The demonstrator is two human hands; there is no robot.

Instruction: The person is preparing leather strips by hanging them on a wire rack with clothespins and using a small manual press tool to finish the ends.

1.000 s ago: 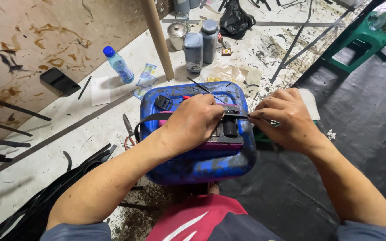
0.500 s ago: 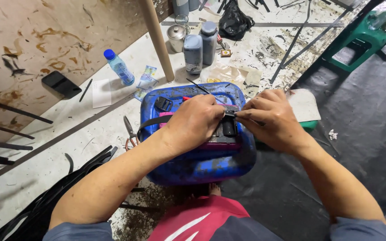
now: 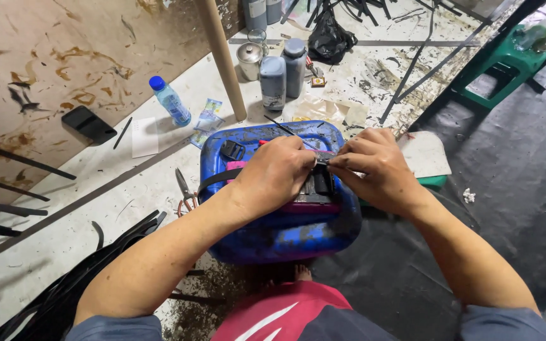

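A blue plastic jerrycan (image 3: 285,233) lies on its side on the floor in front of me. A black strap (image 3: 219,179) runs across its top from the left. My left hand (image 3: 276,173) rests on the can with its fingers closed on the strap. My right hand (image 3: 374,167) meets it from the right and pinches the strap's end between thumb and fingers. Under the hands lies a dark piece (image 3: 316,187) on a pink patch; what it is cannot be made out.
Pliers (image 3: 184,187) lie left of the can. A water bottle (image 3: 170,101), a black phone (image 3: 88,123), two grey bottles (image 3: 284,72), a metal tin (image 3: 249,60) and a wooden pole (image 3: 222,57) stand beyond. Black strips (image 3: 64,290) pile at lower left. A green stool (image 3: 500,63) is at upper right.
My right hand has moved left along the strap until it meets my left hand over the can. The left hand has stayed in place.
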